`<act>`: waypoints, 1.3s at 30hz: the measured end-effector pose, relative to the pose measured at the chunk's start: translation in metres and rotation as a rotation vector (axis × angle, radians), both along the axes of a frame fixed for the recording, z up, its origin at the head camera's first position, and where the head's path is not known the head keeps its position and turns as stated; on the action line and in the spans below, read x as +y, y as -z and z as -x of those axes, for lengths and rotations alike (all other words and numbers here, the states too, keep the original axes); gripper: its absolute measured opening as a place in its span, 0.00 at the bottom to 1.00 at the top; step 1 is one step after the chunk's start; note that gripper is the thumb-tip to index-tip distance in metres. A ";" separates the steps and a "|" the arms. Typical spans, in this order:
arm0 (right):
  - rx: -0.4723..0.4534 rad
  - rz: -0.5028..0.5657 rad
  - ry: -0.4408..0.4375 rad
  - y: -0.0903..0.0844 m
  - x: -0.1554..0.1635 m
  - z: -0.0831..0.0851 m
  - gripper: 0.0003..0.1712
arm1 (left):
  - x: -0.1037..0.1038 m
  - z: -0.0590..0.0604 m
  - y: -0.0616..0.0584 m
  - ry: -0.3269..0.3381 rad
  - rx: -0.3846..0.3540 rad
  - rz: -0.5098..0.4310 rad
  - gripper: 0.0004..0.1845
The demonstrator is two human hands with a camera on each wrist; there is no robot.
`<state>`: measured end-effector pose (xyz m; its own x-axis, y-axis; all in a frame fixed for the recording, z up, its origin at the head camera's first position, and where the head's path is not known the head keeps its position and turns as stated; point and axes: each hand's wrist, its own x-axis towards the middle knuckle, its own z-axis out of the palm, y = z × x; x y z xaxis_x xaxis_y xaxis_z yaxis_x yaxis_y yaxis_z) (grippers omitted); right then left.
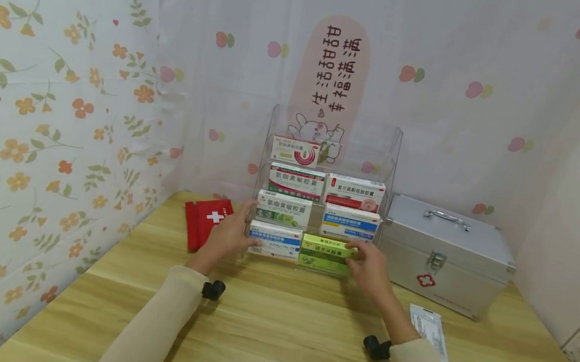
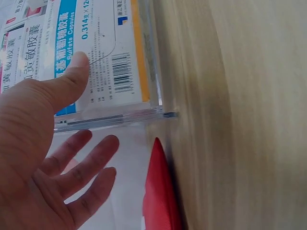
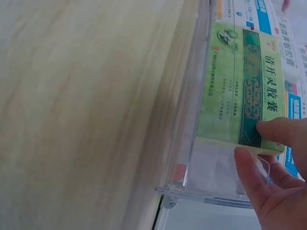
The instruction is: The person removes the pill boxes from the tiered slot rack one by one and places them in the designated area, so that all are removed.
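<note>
Nearest us, 2 pale sleeves (image 1: 153, 323) reach forward over the table (image 1: 257, 326), angled inward. Beside the right forearm lies a small packet (image 1: 430, 333). Farther on, the right hand (image 1: 371, 274) reaches in from the right, fingers pointing left; it pinches the green box (image 1: 325, 256) at its right end, 1 digit on the lettered face and another against the end. That box sits in the lowest row of the clear rack (image 2: 105, 120), its long axis running left to right, lettering upright and facing us. Just to its left is the blue box (image 1: 274, 243), set the same way. The left hand (image 1: 228, 234) is at the rack's left side, palm towards it: thumb in front of the blue box, fingers apart beyond the clear side, clamped on nothing. Whether the thumb touches, we cannot tell. Left of that hand we see a red pouch (image 1: 199, 227). In the 3 rows above stand 5 more boxes (image 1: 295, 183), lettered faces towards us. To the right sits a silver case (image 1: 438, 259), handle on top, and farthest back hangs the printed curtain (image 1: 447, 35).
</note>
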<state>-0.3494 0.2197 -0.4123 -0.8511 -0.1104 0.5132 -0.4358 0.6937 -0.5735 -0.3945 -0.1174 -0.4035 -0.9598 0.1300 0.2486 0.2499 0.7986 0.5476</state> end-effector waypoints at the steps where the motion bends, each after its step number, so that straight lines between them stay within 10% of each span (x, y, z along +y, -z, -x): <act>1: 0.009 0.004 -0.003 0.000 0.001 0.001 0.18 | 0.001 0.001 0.000 0.002 0.005 0.000 0.53; 39: 0.321 0.072 -0.027 -0.025 0.001 -0.023 0.16 | 0.003 -0.005 -0.004 0.014 0.014 -0.013 0.52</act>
<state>-0.3264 0.2206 -0.3872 -0.6417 -0.0848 0.7622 -0.6201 0.6422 -0.4506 -0.3892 -0.1149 -0.3997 -0.9545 0.1402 0.2633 0.2686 0.7880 0.5540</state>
